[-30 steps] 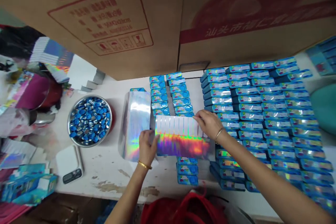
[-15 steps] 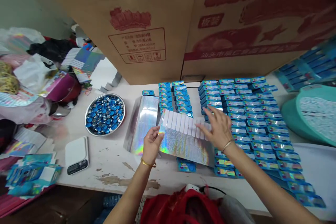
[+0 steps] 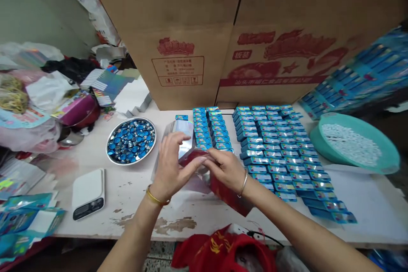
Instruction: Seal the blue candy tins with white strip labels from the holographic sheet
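My right hand (image 3: 225, 168) pinches a shiny holographic sheet (image 3: 231, 197) in front of me, and its mirror-like side shows dark red. The sheet is tilted and bent near my fingertips. My left hand (image 3: 172, 161) is beside it, thumb stretched toward my right fingertips and the other fingers raised apart from the thumb. Whether the left thumb touches the sheet is unclear. Behind my left hand lies a silver, shiny stack (image 3: 185, 126), partly covered. Just beyond the hands, small blue boxes (image 3: 202, 128) stand in two rows.
More blue boxes (image 3: 277, 148) fill several rows at right. A teal basin (image 3: 325, 146) of white pieces stands beyond them. Left are a metal bowl (image 3: 154, 142) with blue-and-silver caps and a white scale (image 3: 89, 187). Large cartons (image 3: 178, 17) wall off the back.
The sheet has turned from its white-strip side to a reflective red-looking side. My left hand has let go and spread; my right hand has moved left and grips the sheet. The view has shifted.
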The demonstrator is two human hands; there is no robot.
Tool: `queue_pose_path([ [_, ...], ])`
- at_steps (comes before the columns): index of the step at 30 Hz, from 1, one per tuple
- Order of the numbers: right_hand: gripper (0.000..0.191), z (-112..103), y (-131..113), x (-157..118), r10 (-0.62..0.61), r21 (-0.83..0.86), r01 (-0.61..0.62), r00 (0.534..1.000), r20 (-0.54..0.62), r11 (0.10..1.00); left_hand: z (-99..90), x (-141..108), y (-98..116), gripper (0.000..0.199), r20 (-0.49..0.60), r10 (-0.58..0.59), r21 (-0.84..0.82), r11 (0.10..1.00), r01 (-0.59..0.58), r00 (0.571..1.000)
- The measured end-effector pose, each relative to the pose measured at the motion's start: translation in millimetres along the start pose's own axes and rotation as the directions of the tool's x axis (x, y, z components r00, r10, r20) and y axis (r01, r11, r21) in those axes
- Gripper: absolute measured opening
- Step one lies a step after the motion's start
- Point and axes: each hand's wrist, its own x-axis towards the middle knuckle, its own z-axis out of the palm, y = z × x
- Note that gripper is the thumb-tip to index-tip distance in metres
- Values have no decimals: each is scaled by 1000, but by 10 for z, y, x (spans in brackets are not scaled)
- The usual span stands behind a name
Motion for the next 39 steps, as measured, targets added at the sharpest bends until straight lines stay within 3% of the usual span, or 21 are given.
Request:
queue_pose_path([
  [2,32,-39,-121,4,-30,75,25,998,63,997,-62,-3,70,22,94,69,53,996,-75,993],
  [4,34,-106,-213,2,-42,163,20,989,138,986,-84,-46,130,16,170,54,15,998,-57,984],
  [7,39,-274,-237,-56,-59,238,-4,964,259,971,-92,-163,174,20,15,-39,-21,999,39,999],
  [11,48,-613,-2,-304,-67,269,-53,906,418,962,-73,-353,200,23,-186,-194,-78,980,183,963],
  [14,51,-925,304,-611,-42,280,-118,862,504,953,45,-518,308,27,-245,-290,-137,955,263,925],
  [17,53,-1228,594,-934,-51,291,-138,828,559,947,282,-700,505,32,-270,-365,-184,928,325,891],
  [20,54,-1452,777,-1165,-102,334,-102,835,540,937,536,-888,712,37,-322,-426,-211,903,375,845],
  [23,50,-1545,850,-1264,-117,423,-83,897,427,902,700,-1059,850,39,-413,-449,-225,893,389,792],
  [26,45,-1489,889,-1266,-61,504,-101,954,295,858,769,-1152,873,38,-490,-458,-221,888,402,742],
  [30,45,-1219,1028,-1132,102,618,-131,991,82,775,804,-1069,663,33,-566,-404,-104,900,424,719],
  [32,46,-1048,1159,-986,155,664,-150,987,51,732,822,-956,448,31,-578,-364,0,895,445,731],
  [34,47,-880,1331,-790,126,684,-140,989,70,716,851,-818,174,31,-600,-331,101,872,479,728],
  [36,49,-720,1539,-565,117,663,-138,990,76,735,907,-667,-136,30,-593,-343,192,818,542,729],
  [39,51,-487,1899,-234,243,587,-213,970,28,781,1088,-401,-593,33,-512,-413,390,669,633,753],
])
